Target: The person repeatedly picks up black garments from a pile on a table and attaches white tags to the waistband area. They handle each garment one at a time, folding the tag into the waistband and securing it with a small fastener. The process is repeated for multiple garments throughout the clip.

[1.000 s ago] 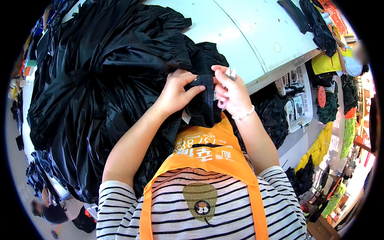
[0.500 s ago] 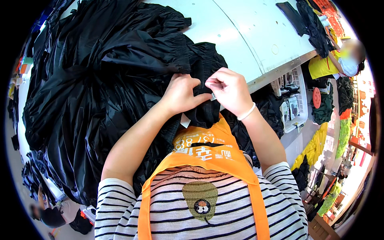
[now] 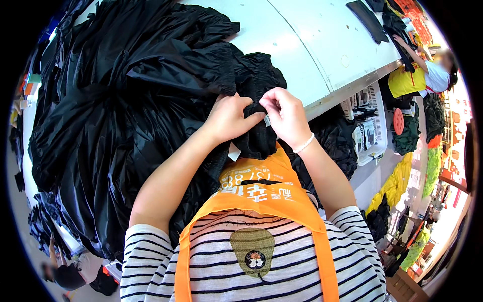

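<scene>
A big heap of shiny black garments with gathered elastic edges covers the near left of the table. At its right side my left hand is closed on a black garment, its fingers partly hidden in the cloth and its thumb stretched toward the right. Close beside that thumb, my right hand is closed in a pinch over the same garment; what its fingertips hold is too small to make out. Just below the pinch shows a small white label. Another white tag hangs lower, by my orange apron.
The pale table reaches away to the right, with dark folded garments at its far edge. Under that edge stands a white plastic basket with packages. A co-worker in yellow and white is at the far right.
My right hand has shifted slightly down and left, still pinched. My left hand keeps almost the same place on the garment. The co-worker's arm now reaches farther over the dark garments.
</scene>
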Tool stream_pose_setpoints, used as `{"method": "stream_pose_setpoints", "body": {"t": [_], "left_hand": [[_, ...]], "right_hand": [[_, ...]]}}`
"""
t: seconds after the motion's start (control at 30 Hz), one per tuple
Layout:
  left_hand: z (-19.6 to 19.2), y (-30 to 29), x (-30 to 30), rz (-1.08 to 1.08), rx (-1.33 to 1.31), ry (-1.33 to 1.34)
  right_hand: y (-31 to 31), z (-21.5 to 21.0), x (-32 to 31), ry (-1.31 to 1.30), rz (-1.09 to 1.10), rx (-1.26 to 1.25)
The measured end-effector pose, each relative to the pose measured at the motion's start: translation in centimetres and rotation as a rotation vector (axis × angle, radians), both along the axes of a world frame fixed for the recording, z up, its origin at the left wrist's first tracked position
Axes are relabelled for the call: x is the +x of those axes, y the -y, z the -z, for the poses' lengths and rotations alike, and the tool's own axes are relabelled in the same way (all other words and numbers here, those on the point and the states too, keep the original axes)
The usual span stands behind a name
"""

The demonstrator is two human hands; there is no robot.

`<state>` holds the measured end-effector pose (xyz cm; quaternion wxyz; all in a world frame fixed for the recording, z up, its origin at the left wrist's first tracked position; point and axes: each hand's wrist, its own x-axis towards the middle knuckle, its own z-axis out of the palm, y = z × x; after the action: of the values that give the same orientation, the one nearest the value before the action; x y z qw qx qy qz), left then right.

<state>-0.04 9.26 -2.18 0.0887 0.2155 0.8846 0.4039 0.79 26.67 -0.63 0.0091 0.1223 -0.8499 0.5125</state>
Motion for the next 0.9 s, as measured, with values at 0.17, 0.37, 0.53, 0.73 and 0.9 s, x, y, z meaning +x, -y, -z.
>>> {"method": "stream_pose_setpoints", "body": {"t": [0.17,0.37,0.53,0.73,0.9], "left_hand": [[0.0,0.0,0.2,-0.047,0.034,0.003],[-0.3,-0.1,-0.1,-0.042,0.016,0.073],[-0.7,-0.5,0.3,-0.146,0.152,0.185],[-0.8,0.2,0.0,-0.090,0.177,0.279],[-0.3,0.0,-0.2,-0.126,0.132,0.379]], "right_hand": [[-0.8,0.6,-0.7,0.282,0.177,-0.401],[-1.2,-0.3,0.4,0.199,-0.039,-0.070],[-0.4,-0.3,0.3,0.132,0.049,-0.052],[-3.0,1.0,-1.3,0.228,0.230,-0.142],[-2.6,-0.8,0.2,0.321,-0.082,-0.076]]}}
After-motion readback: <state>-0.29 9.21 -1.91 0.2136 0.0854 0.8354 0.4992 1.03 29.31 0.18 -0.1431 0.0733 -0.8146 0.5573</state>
